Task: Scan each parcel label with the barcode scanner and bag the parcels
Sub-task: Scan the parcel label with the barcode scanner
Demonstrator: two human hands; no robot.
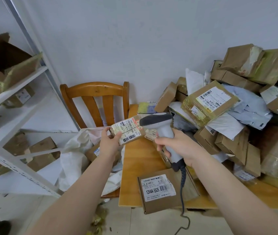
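Over the far-left corner of the surface (134, 175), roughly chest height, is where it's all happening. The left hand (108, 141) has its grip clamped round the left end of a small parcel (128, 131), thumb on top and fingers curled underneath, label (126, 128) facing up. The right hand (177, 146) has its grip wrapped tight round the handle of the barcode scanner (162, 131), cable (183, 184) dangling down past the surface edge. Can't tell if the trigger is being squeezed, tbh.

The bit that matters: the parcel's long axis runs left to right, and the scanner's nose points left and sits right at the parcel's right end, basically touching or just above it. The barcode (129, 137) is on the near edge of the label, below and to the left of that nose. So my guess is the scanner is too close and aimed over the label rather than at the stripes, and it needs to back off or tip down a bit to catch them.

For bagging, the white bag (77, 150) is slumped on the chair (94, 89) to the left, almost under the left hand, so that hand is clearly the nearer one for the drop. More parcels wait in the pile (219, 107) on the right, plus a boxed parcel (158, 190) lying flat near the front edge.
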